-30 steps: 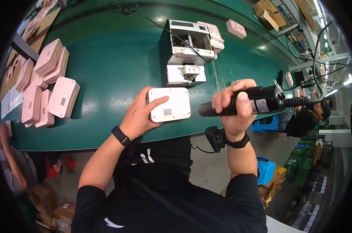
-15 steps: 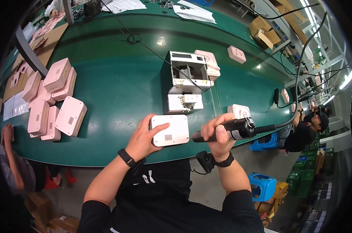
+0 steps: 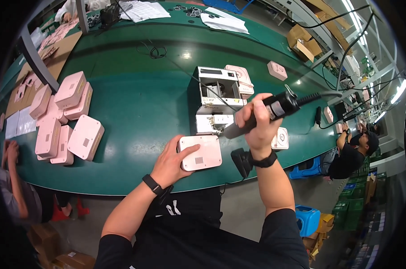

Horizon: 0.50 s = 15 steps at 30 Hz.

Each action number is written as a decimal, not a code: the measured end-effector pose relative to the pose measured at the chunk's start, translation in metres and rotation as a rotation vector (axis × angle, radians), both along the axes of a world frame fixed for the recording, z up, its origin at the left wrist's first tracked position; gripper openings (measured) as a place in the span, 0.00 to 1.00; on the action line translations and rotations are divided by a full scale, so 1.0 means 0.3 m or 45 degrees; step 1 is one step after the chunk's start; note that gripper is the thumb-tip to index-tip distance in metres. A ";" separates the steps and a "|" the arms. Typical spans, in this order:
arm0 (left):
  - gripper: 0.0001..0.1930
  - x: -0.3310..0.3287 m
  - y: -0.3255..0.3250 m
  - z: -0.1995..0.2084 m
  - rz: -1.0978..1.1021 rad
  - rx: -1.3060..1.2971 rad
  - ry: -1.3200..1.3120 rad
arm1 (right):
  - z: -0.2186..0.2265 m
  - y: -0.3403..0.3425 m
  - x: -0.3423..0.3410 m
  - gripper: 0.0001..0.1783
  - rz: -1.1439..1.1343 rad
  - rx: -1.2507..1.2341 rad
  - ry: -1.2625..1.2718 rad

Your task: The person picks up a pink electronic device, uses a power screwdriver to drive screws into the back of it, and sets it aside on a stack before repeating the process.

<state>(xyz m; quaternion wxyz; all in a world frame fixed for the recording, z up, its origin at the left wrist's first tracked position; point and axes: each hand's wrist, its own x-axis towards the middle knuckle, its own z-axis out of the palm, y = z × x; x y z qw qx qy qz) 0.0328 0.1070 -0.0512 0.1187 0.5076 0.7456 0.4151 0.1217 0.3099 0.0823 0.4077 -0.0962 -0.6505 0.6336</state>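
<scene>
My left hand [image 3: 168,160] grips the left side of a pale pink plastic box [image 3: 207,153], thumb across its face. The box lies on the green table [image 3: 136,121], its slotted grille and corner holes facing up. Wrapped in my right hand [image 3: 261,127] is a black corded electric screwdriver [image 3: 281,106], slanting down to the left. Its tip is at the front of a screw feeder [image 3: 217,105], a silver and black open-topped machine beyond the box. Whether the tip touches the feeder or carries a screw is too small to tell.
Several pink boxes [image 3: 71,92] are piled at the left. More lie around the feeder, including a round-marked pink box [image 3: 281,139] right of my right hand. A black cable [image 3: 178,67] hangs across the feeder. People sit at both ends; a blue stool [image 3: 307,219] stands below right.
My right hand has raised the screwdriver away from the pink box's right edge, and its tip is now at the feeder's front. My left hand still holds the box in nearly the same place.
</scene>
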 end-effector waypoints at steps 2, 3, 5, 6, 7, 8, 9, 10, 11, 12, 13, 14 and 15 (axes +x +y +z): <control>0.38 -0.033 0.005 -0.003 0.010 0.057 0.074 | -0.007 -0.048 0.036 0.10 0.028 -0.081 -0.071; 0.38 -0.024 0.000 -0.009 0.005 0.080 0.100 | -0.003 -0.081 0.073 0.11 0.097 -0.098 -0.017; 0.37 -0.011 -0.003 -0.005 0.007 0.062 0.056 | 0.001 -0.129 0.125 0.13 0.227 -0.130 0.111; 0.37 -0.011 0.000 -0.001 0.007 0.064 0.054 | -0.007 -0.146 0.142 0.13 0.224 -0.141 0.092; 0.37 -0.016 0.003 -0.003 0.005 0.071 0.059 | -0.013 -0.159 0.149 0.14 0.267 -0.110 0.082; 0.37 -0.015 0.003 -0.010 0.003 0.068 0.051 | -0.019 -0.173 0.154 0.15 0.312 -0.078 0.076; 0.37 -0.015 0.002 -0.015 0.005 0.071 0.048 | -0.024 -0.183 0.156 0.17 0.359 -0.044 0.072; 0.37 -0.010 0.003 -0.019 0.009 0.076 0.047 | -0.031 -0.188 0.160 0.17 0.361 -0.043 0.068; 0.36 -0.007 0.004 -0.021 0.014 0.083 0.047 | -0.039 -0.190 0.161 0.17 0.344 -0.040 0.055; 0.36 -0.004 0.004 -0.022 0.019 0.086 0.045 | -0.048 -0.191 0.160 0.18 0.329 -0.035 0.044; 0.36 -0.003 0.006 -0.021 0.018 0.084 0.042 | -0.056 -0.191 0.156 0.19 0.316 -0.029 0.032; 0.36 -0.004 0.008 -0.020 0.019 0.082 0.038 | -0.065 -0.192 0.152 0.19 0.324 -0.024 0.029; 0.36 0.001 0.005 -0.023 0.020 0.075 0.029 | -0.081 -0.199 0.153 0.19 0.317 -0.041 0.021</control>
